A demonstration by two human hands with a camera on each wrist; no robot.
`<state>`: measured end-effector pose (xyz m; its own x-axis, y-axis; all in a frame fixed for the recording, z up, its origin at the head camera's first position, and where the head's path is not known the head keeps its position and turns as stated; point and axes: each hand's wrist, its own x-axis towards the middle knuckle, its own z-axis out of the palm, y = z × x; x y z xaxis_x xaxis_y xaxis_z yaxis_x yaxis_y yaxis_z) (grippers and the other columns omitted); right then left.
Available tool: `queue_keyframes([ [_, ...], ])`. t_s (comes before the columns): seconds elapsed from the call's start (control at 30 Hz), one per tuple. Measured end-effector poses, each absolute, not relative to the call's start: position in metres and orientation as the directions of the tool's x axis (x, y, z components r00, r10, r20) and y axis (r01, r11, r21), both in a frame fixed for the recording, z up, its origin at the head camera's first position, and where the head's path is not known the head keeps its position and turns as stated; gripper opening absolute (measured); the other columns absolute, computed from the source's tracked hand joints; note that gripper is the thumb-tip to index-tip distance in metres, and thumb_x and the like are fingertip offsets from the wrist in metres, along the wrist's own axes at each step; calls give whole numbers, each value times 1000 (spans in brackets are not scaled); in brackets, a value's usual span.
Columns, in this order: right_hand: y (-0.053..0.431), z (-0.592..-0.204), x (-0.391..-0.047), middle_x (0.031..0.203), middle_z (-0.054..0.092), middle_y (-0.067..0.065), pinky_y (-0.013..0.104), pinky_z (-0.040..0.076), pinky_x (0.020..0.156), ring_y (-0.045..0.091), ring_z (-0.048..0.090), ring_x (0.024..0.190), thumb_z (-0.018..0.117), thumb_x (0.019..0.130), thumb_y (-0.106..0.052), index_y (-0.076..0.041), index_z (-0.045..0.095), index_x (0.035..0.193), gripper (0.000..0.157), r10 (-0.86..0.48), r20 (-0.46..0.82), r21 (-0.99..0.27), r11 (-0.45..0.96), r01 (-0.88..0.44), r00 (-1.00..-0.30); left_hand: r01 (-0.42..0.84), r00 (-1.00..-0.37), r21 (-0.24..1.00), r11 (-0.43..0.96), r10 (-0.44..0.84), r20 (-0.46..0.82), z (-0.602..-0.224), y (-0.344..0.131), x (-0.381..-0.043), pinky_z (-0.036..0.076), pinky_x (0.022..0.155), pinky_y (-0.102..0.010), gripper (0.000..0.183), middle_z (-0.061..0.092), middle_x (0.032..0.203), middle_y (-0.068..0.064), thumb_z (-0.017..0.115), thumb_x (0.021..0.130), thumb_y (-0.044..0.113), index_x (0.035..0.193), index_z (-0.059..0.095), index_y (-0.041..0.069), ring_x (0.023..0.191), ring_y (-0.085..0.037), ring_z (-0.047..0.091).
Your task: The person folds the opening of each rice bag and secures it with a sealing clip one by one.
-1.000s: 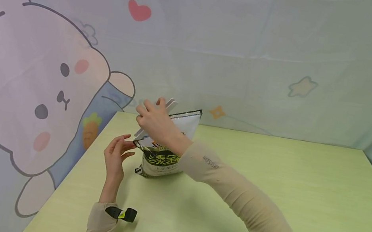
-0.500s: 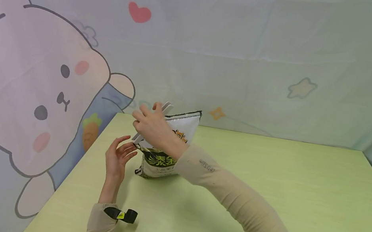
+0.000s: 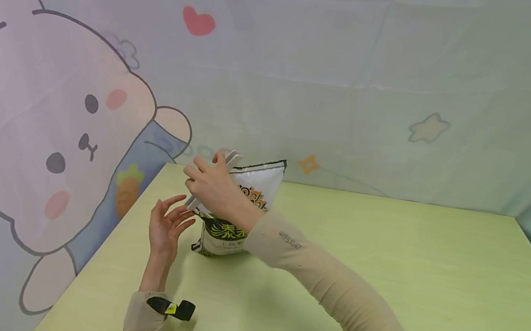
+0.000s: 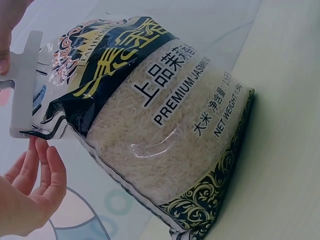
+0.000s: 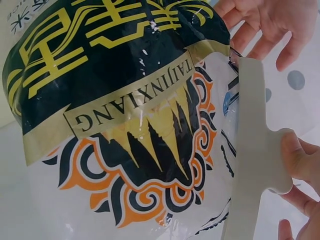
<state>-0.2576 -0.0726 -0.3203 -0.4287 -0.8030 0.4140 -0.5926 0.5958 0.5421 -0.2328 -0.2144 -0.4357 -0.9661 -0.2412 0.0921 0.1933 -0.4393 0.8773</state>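
A bag of jasmine rice [image 3: 225, 242] stands on the table, its printed front towards me. My right hand [image 3: 213, 183] pinches the small grip of a long white bag clip [image 5: 247, 150], thumb on one side and fingers on the other. The clip lies along the bag's upper edge, over the clear plastic, as the left wrist view also shows. My left hand [image 3: 165, 228] is beside the bag's upper left corner, palm up and fingers loosely bent. Its fingertips are right at the corner, under the clip's lower end. My right forearm hides part of the bag's front in the head view.
The pale green table [image 3: 398, 277] extends to the right of the bag. Behind it hangs a cloth backdrop [image 3: 334, 84] with a cartoon rabbit and hearts. A black strap with a small device [image 3: 172, 308] is on my left wrist.
My right hand and the clip have shifted a little left and down along the bag's edge, uncovering more of its orange print. The left fingers have loosened slightly at the corner.
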Motion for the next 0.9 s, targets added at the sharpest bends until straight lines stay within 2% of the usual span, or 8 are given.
queue_keyframes([
  [0.4, -76, -328, -260, 95, 56, -10, 41, 33, 82, 13, 47, 96, 63, 80, -21, -25, 68, 83, 7, -817, 449, 539, 570, -620, -360, 195, -968, 874, -444, -229, 100, -436, -214, -233, 52, 68, -26, 51, 65, 70, 7, 19, 96, 46, 105, 56, 13, 71, -10, 61],
  [0.67, -80, -329, -257, 96, 55, -11, 40, 33, 85, 12, 46, 96, 62, 81, -20, -27, 69, 85, 10, -829, 425, 539, 554, -634, -362, 201, -970, 873, -444, -213, 115, -436, -215, -233, 52, 68, -25, 49, 68, 78, 5, 18, 96, 46, 105, 56, 17, 76, -11, 62],
  [0.9, -84, -330, -254, 96, 55, -11, 38, 31, 83, 11, 45, 97, 63, 80, -28, -28, 70, 86, 9, -835, 409, 524, 546, -653, -369, 193, -971, 874, -445, -216, 104, -435, -216, -233, 52, 67, -25, 46, 68, 78, 7, 16, 97, 42, 103, 55, 18, 75, -10, 62],
])
